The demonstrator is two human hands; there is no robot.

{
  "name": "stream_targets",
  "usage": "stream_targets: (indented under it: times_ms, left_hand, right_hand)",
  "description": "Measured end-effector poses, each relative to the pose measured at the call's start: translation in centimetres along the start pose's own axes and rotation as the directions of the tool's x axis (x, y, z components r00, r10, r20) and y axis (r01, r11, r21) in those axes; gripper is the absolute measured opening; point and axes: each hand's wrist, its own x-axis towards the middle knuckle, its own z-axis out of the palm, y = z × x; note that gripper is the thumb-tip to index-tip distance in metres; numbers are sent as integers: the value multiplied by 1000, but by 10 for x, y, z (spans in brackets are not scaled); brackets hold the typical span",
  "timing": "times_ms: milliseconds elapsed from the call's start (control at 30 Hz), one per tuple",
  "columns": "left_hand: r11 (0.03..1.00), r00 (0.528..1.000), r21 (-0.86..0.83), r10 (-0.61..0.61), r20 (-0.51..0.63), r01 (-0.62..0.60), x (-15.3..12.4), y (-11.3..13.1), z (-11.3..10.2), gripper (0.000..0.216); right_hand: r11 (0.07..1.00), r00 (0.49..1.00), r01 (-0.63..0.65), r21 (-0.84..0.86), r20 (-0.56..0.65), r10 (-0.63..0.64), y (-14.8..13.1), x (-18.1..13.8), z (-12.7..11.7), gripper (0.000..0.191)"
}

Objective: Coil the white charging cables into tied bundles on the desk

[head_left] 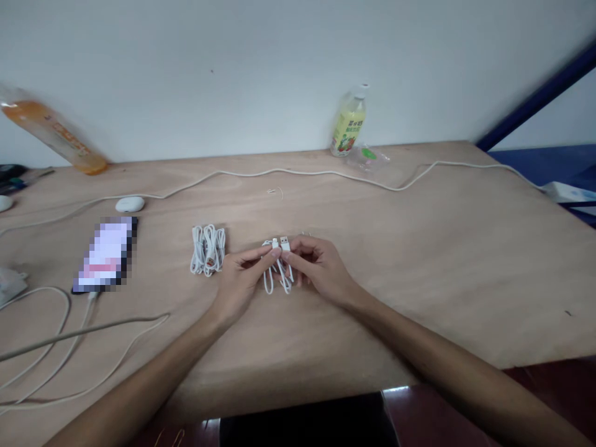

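Note:
My left hand (242,279) and my right hand (321,267) meet over the middle of the wooden table (419,261). Both pinch a small white coiled cable (279,267), each with fingers closed near one of its two plug ends, which point up side by side. The cable's loops hang down between my hands onto the table. A second white cable bundle (207,249) lies coiled just left of my left hand, untouched.
A phone (107,254) lies at the left with a charging cable (56,347) trailing off it. A long white cord (298,174) runs across the back. A yellow bottle (348,124), an orange bottle (51,136) and a white earbud case (130,203) stand farther back.

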Motion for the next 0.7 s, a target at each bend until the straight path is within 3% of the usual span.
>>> stream_targets:
  times_ms: [700]
  left_hand:
    - [1000, 1000, -18, -4, 20, 4, 0, 0, 1, 36]
  right_hand:
    - [1000, 1000, -3, -4, -2, 3, 1, -1, -1, 41]
